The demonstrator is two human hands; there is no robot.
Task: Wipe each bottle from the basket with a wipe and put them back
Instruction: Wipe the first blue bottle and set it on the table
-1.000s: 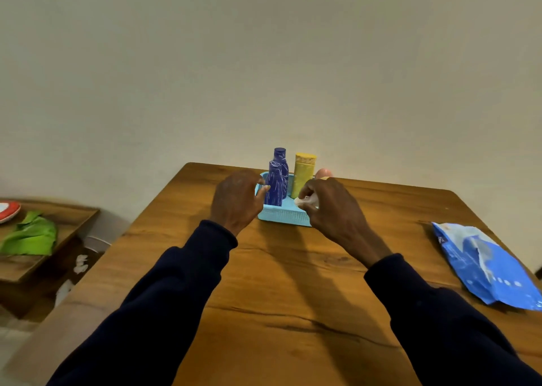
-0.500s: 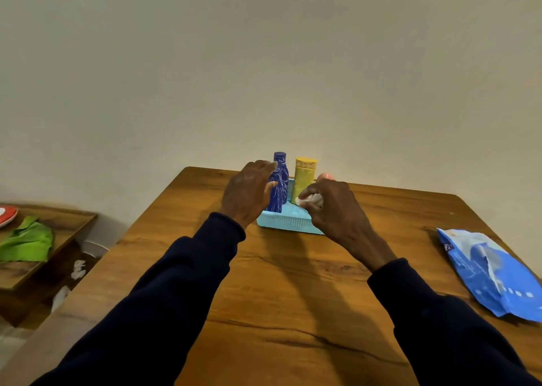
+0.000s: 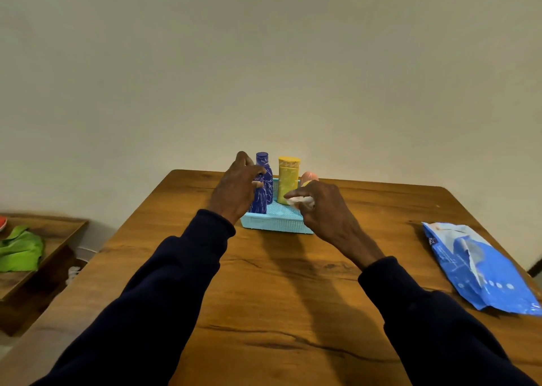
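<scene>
A light blue basket (image 3: 275, 225) stands at the far middle of the wooden table (image 3: 278, 291). Upright in it are a dark blue bottle (image 3: 263, 162), a yellow bottle (image 3: 289, 180) and a pink bottle (image 3: 309, 176), the last mostly hidden behind my right hand. My left hand (image 3: 236, 190) reaches into the basket's left side, its thumb and fingers curled round the blue bottle. Over the basket's right front corner, my right hand (image 3: 322, 209) pinches a crumpled white wipe (image 3: 298, 200).
A blue pack of wipes (image 3: 481, 268) lies near the table's right edge. A lower wooden side table (image 3: 58, 233) on the left carries a green cloth (image 3: 20, 250). A plain wall rises just behind the table.
My left hand has moved forward from the basket's near left corner and closed round the blue bottle. My right hand with the wipe has hardly moved.
</scene>
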